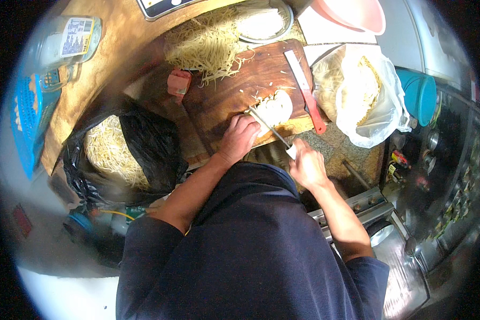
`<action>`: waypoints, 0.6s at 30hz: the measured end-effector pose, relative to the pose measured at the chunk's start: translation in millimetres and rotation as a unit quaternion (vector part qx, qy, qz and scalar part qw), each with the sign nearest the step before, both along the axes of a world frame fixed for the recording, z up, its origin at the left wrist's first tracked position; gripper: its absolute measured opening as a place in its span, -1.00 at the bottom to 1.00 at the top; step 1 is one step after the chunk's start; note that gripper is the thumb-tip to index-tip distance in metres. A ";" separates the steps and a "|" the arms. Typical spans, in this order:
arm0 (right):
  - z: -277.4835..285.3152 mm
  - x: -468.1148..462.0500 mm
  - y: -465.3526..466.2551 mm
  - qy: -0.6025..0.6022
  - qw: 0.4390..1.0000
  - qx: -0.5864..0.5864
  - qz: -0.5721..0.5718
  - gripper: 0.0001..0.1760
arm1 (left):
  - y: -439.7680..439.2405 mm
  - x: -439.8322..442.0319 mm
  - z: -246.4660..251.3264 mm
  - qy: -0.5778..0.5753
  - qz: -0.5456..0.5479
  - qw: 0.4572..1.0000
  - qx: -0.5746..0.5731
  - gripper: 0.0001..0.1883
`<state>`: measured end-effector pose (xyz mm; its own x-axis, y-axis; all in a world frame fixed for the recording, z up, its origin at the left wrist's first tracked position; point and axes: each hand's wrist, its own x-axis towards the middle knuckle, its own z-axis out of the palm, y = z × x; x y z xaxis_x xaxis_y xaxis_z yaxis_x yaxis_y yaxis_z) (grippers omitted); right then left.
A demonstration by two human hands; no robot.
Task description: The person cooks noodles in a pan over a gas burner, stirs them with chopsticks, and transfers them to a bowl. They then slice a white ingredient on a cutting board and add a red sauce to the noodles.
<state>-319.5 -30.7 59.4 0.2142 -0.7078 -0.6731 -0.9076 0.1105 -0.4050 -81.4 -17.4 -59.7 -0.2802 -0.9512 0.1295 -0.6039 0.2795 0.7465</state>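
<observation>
My right hand [307, 164] grips the white handle of a kitchen knife [270, 128], its blade reaching up and left over a wooden cutting board [228, 104]. Beside the blade, my left hand [240, 138] rests at the board's near edge with curled fingers, near a pale food item that is mostly hidden. Pale slices [278, 106] are piled just beyond the blade. A second knife with a red handle [315, 118] lies on the board's right side. Thin pale strips [208, 48] are heaped at the board's far left corner.
Right of the board stands a clear plastic bag of pale food [360, 92]; at left, a black plastic bag [152, 148] holds bean sprouts [112, 152]. Around these are a round metal tray [288, 24], a pink basin [356, 14], a teal container [420, 96], a plastic jar [48, 44] and a blue basket [28, 132].
</observation>
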 end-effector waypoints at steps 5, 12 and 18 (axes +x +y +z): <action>-13.7 13.1 8.6 0.047 0.998 0.005 0.035 -0.61 | -0.7 -0.2 -4.6 -0.007 0.008 1.000 0.007 -0.78; -54.7 45.4 -24.8 -0.035 0.998 -0.046 -0.022 -0.64 | 3.2 -2.5 -3.7 -0.017 0.016 1.000 -0.013 -0.80; -13.0 19.5 -10.5 -0.021 0.999 -0.010 -0.026 -0.62 | 5.8 -4.8 -5.9 0.000 0.048 0.999 -0.004 -0.81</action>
<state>-300.0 -41.2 46.4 0.2038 -0.7318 -0.6503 -0.8831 0.1493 -0.4447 -86.2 -11.5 -65.7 -0.1872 -0.9726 0.1378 -0.6283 0.2264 0.7443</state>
